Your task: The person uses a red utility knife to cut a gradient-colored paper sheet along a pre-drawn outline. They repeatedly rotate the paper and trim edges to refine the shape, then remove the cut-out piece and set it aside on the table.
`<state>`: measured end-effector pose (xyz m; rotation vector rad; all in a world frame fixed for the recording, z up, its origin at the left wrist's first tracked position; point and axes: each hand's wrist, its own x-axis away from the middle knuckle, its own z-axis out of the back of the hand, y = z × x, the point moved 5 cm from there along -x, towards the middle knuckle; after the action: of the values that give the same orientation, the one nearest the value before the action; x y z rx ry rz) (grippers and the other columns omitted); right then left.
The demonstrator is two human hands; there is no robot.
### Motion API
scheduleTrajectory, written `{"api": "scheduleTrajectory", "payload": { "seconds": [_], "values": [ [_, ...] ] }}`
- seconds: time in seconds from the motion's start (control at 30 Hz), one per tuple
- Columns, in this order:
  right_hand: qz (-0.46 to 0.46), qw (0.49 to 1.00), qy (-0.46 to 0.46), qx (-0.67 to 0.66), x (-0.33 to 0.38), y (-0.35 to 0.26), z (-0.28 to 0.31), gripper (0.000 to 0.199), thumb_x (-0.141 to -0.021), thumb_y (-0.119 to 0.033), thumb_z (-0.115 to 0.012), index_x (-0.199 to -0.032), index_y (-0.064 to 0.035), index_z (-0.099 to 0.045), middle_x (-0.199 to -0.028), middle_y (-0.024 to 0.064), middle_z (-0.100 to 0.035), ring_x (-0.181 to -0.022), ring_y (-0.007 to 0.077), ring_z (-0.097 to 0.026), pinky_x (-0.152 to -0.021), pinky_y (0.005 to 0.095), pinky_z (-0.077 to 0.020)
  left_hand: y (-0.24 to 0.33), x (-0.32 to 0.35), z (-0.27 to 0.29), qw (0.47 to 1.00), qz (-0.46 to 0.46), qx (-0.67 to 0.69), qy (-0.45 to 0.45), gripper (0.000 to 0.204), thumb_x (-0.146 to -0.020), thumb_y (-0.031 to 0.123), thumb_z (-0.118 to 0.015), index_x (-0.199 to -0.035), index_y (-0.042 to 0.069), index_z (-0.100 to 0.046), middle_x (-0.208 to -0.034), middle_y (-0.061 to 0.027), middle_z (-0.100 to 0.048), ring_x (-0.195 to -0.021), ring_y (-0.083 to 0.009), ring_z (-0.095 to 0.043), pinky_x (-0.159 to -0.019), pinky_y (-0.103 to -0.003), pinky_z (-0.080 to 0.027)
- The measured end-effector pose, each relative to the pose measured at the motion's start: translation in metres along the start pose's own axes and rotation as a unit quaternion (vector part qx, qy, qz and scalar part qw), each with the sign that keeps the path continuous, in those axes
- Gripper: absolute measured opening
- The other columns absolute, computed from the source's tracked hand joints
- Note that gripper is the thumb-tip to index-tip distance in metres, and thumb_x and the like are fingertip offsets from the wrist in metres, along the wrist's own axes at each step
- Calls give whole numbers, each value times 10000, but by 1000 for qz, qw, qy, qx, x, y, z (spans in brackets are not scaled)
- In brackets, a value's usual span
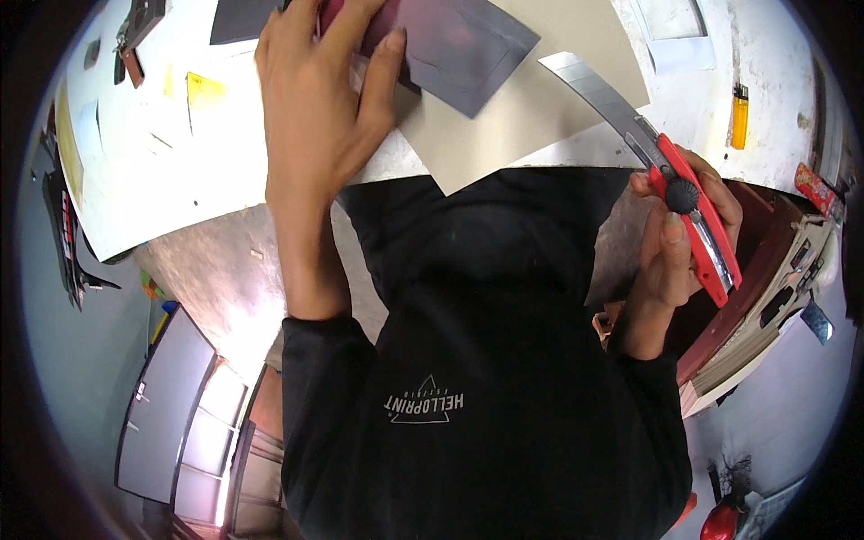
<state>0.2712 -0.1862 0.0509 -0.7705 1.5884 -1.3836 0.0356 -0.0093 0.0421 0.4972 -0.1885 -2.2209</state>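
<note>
A red utility knife (pixel 691 211) with a round black knob is in my right hand (pixel 697 220). Its long segmented blade (pixel 589 85) is slid far out and slants up to the left, above a beige board (pixel 504 148). At the top, my left hand (pixel 328 99) has its thumb and fingers on a glossy dark grey sheet with a reddish-purple part (pixel 468 54). The sheet overlaps the beige board; some fingertips are cut off by the frame's upper edge. One corner of the board juts past the table edge toward me.
The white table (pixel 225 171) curves across the top. A yellow lighter (pixel 740 117) and a pale frame-like piece (pixel 675 40) lie at the right. Another dark sheet (pixel 241 20) lies left of my hand. Shelves with stacked papers (pixel 747 333) stand at my right.
</note>
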Motion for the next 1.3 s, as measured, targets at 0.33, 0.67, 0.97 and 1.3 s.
{"api": "scheduleTrajectory", "payload": {
  "seconds": [0.33, 0.67, 0.97, 1.3],
  "values": [
    [-57, 991, 111, -44, -1, 14, 8, 437, -875, -17, -596, -1252, 57, -387, -1041, 267, -603, -774, 344, -700, -737, 436, -593, 13, 45, 19, 962, 265, 58, -15, 467, -767, 279, -805, -1084, -13, -628, -855, -150, -639, -675, -221, -619, -563, -287, -464],
    [-45, 998, 49, 1, -2, 11, 2, 452, -905, -148, -556, -1275, 60, -403, -1033, 277, -645, -838, 370, -706, -809, 472, -568, 23, -1, -1, 994, 30, 77, -74, 923, -616, 411, -870, -1383, 92, -468, -1215, -173, -535, -1112, -364, -517, -950, -482, -407],
    [-23, 997, 52, -44, 3, 14, 20, 700, -893, -387, -609, -1338, 90, -354, -1139, 325, -587, -920, 392, -684, -828, 478, -559, 30, 0, 21, 981, 135, 137, 7, 940, -591, 343, -886, -1366, 37, -450, -1099, -174, -507, -912, -303, -571, -736, -397, -498],
    [-48, 995, 24, -82, -2, 6, 11, 642, -943, -324, -454, -1395, 104, -295, -1167, 393, -553, -856, 404, -694, -797, 469, -565, 12, 17, 5, 842, 292, 451, 50, 568, -738, 171, -845, -1171, -39, -543, -970, -141, -668, -868, -184, -644, -789, -308, -521]
  ]
}}
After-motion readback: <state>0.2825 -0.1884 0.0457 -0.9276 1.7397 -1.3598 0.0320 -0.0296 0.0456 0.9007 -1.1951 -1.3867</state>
